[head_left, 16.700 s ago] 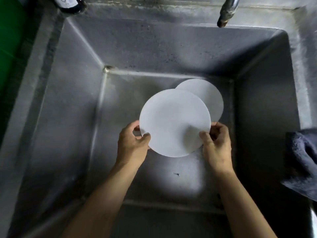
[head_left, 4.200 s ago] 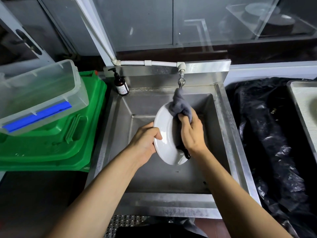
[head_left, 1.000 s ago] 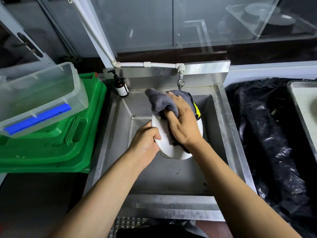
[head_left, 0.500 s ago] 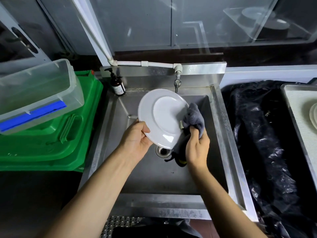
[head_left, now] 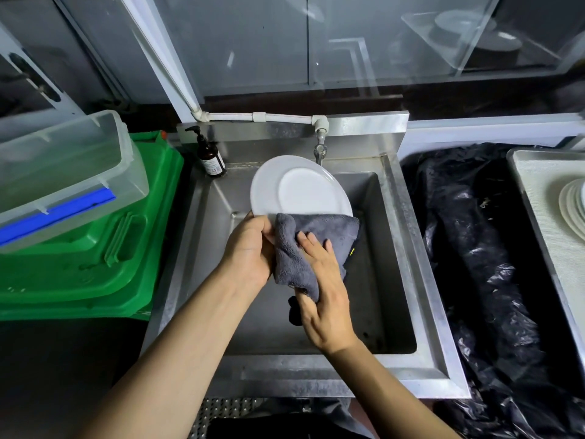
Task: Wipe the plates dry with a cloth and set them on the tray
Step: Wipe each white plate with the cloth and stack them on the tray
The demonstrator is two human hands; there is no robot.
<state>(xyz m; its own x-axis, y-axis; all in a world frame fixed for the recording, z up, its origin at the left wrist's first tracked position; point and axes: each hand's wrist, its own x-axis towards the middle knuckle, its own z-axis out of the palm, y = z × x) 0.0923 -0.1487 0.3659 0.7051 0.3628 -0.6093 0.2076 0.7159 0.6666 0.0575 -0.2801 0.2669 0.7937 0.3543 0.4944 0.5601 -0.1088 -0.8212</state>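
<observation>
Over the steel sink I hold a white plate tilted up, its underside ring towards me. My left hand grips the plate's lower left rim. My right hand lies with fingers spread on a grey cloth, pressing it against the plate's lower half, thumb tucked under the cloth's hanging end. At the far right a steel tray carries a stack of white plates, cut off by the frame edge.
A tap hangs just behind the plate. A brown soap bottle stands at the sink's back left corner. Green bins with a clear box are on the left. Black plastic sheeting lies between sink and tray.
My right hand has brought the cloth from the plate's right edge across onto its lower half. The plate has risen slightly towards the tap; my left hand keeps its grip.
</observation>
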